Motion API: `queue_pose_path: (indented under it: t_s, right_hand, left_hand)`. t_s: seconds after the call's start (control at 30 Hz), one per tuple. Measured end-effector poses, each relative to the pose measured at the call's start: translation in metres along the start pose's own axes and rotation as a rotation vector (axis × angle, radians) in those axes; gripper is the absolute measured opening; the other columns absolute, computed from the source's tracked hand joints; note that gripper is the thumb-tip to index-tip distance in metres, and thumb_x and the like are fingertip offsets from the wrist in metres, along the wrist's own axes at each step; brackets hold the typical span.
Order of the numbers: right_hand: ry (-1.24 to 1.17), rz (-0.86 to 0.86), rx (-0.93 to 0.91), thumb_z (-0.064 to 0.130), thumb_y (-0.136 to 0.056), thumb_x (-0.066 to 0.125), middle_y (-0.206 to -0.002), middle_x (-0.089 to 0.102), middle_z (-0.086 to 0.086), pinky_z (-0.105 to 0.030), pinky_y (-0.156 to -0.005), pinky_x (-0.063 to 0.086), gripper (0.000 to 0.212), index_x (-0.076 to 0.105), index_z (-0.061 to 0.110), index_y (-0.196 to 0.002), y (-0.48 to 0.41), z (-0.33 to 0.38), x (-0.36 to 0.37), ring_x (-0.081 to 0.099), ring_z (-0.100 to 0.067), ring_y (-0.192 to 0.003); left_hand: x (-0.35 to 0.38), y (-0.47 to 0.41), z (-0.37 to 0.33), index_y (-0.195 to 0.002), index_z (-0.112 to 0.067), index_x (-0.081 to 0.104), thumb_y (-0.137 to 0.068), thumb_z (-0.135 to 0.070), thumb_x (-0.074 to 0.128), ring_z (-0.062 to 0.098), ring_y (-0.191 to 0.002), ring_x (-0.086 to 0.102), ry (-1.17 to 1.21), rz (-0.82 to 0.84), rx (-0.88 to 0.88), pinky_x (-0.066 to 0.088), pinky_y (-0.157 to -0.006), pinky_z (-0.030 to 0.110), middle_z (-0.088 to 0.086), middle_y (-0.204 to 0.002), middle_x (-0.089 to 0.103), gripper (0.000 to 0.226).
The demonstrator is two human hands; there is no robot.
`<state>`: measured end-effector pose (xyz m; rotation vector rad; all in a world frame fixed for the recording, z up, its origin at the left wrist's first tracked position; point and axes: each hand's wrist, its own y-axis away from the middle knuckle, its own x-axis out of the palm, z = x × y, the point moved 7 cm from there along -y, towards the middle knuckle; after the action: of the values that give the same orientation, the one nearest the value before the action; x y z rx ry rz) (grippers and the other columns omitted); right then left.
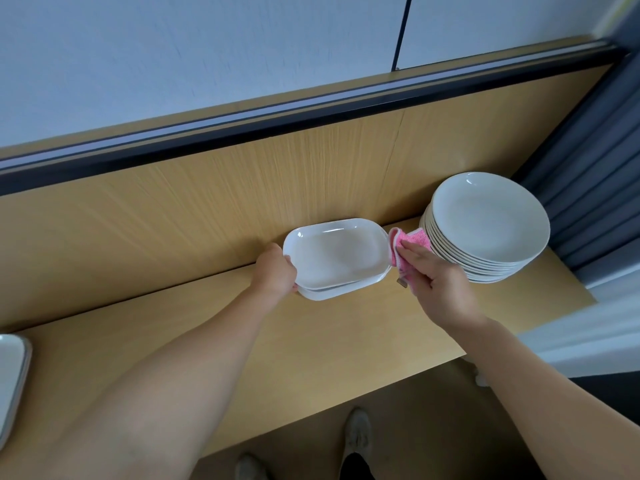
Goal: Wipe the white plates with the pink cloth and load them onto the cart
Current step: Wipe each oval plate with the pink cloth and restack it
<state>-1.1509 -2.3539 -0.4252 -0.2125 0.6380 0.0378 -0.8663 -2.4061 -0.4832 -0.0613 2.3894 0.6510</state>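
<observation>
Head view: left hand (277,268) grips top plate (336,254), fingers hidden; right hand (436,275) holds pink cloth (412,239).

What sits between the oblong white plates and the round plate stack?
Head view: the pink cloth, held by the right hand, lies between the oblong plates and the round plate stack.

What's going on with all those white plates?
A person is cleaning dishes at a wooden counter. Their left hand grips one end of the top oblong white plate, which sits on a second plate. Their right hand holds the pink cloth right at that plate's other end. A stack of round plates waits to the right. No cart shows.
</observation>
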Motion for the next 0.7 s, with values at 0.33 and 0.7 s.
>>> queue_pose_path:
  t_s: [0.33, 0.7]
  right_hand:
    - [0.046, -0.036, -0.073, -0.003, -0.090, 0.061, -0.133, 0.060, 0.000, -0.032, -0.105, 0.044, 0.045, 0.060, 0.014, -0.132, -0.014, 0.038, -0.004, 0.058, -0.009, -0.118]
    - [-0.138, 0.108, -0.118, -0.002, -0.097, 0.052, -0.121, 0.061, 0.007, -0.021, -0.081, 0.049, 0.046, 0.058, 0.026, -0.133, -0.013, 0.102, 0.077, 0.061, -0.006, -0.073]
  left_hand:
    - [-0.040, 0.023, 0.015, -0.095, -0.005, 0.044, -0.101, -0.017, 0.035, 0.031, -0.081, 0.067, 0.034, -0.069, 0.083, 0.057, -0.059, 0.039, 0.010, -0.094, 0.056, 0.016]
    - [-0.114, 0.063, 0.128, -0.098, -0.008, 0.048, -0.100, -0.020, 0.034, 0.031, -0.085, 0.065, -0.033, -0.196, -0.084, 0.057, -0.075, 0.048, 0.010, -0.094, 0.059, 0.019]
